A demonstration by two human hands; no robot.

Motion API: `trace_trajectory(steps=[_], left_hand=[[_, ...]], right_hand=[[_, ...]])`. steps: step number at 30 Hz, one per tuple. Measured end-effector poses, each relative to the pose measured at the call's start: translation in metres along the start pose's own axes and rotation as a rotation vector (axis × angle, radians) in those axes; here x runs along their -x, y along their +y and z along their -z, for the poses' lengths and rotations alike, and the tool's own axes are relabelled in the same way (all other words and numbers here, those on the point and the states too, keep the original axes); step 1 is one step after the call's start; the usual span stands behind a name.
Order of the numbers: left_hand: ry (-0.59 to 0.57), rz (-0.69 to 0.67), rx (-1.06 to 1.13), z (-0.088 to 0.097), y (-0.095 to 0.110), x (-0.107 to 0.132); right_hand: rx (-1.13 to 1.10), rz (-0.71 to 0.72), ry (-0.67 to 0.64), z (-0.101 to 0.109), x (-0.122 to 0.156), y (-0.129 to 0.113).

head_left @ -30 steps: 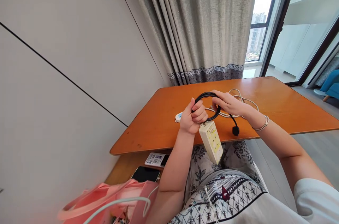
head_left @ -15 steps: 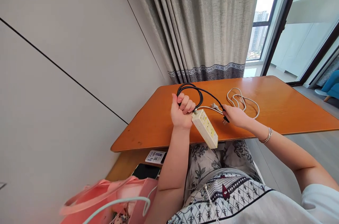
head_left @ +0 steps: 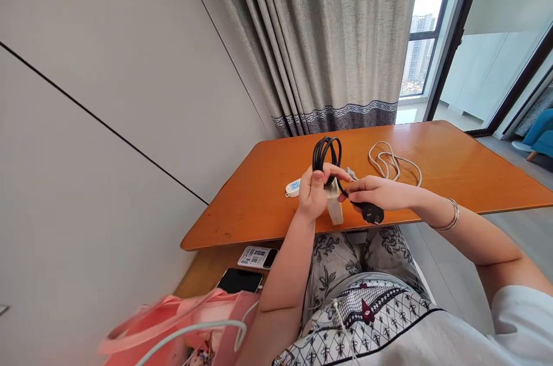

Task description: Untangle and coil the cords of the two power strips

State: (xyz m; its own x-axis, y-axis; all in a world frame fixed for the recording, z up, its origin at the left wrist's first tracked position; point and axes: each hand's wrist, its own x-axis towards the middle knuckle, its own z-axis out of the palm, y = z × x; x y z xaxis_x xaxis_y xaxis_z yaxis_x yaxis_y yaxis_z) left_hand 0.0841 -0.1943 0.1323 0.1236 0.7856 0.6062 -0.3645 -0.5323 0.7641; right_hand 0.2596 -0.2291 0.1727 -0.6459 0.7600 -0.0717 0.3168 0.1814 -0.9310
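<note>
My left hand [head_left: 314, 193] is closed around a coil of black cable [head_left: 327, 153] and the top of a cream power strip [head_left: 334, 208], held upright over the near edge of the orange table [head_left: 453, 170]. My right hand [head_left: 380, 193] pinches the cable's free end just above its black plug [head_left: 372, 213]. The strip's lower end pokes out below my left hand.
A white cable [head_left: 395, 163] lies looped on the table behind my hands, and a small white and blue power strip [head_left: 292, 187] lies left of them. Two phones [head_left: 239, 280] rest on a lower ledge beside a pink bag [head_left: 181, 325]. Grey curtains hang behind the table.
The black cable has gone from one wide loop to a tight upright coil in my left hand. My right hand slid along it to the plug end. The strip turned upright.
</note>
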Motion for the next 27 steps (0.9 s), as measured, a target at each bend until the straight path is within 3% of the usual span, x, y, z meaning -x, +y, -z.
trace_trajectory(steps=[6, 11, 14, 18, 22, 27], left_hand=[[-0.190, -0.135, -0.359, 0.004, 0.003, 0.004], [-0.227, -0.273, -0.653, 0.009, 0.000, 0.001], [-0.151, -0.278, -0.667, 0.008, -0.007, -0.001], [-0.046, -0.170, -0.525, 0.005, -0.014, -0.004], [-0.071, -0.065, -0.338, 0.001, -0.007, -0.005], [-0.121, 0.138, -0.084, -0.001, 0.002, -0.004]], right_hand=[[-0.582, -0.115, -0.158, 0.003, -0.008, 0.007], [-0.790, -0.080, -0.206, 0.004, -0.004, 0.007], [-0.736, 0.026, -0.217, 0.003, 0.010, 0.003], [-0.534, 0.264, 0.016, -0.005, 0.027, -0.002], [-0.378, 0.411, 0.181, -0.013, 0.025, -0.007], [-0.101, 0.478, 0.414, -0.011, 0.009, -0.011]])
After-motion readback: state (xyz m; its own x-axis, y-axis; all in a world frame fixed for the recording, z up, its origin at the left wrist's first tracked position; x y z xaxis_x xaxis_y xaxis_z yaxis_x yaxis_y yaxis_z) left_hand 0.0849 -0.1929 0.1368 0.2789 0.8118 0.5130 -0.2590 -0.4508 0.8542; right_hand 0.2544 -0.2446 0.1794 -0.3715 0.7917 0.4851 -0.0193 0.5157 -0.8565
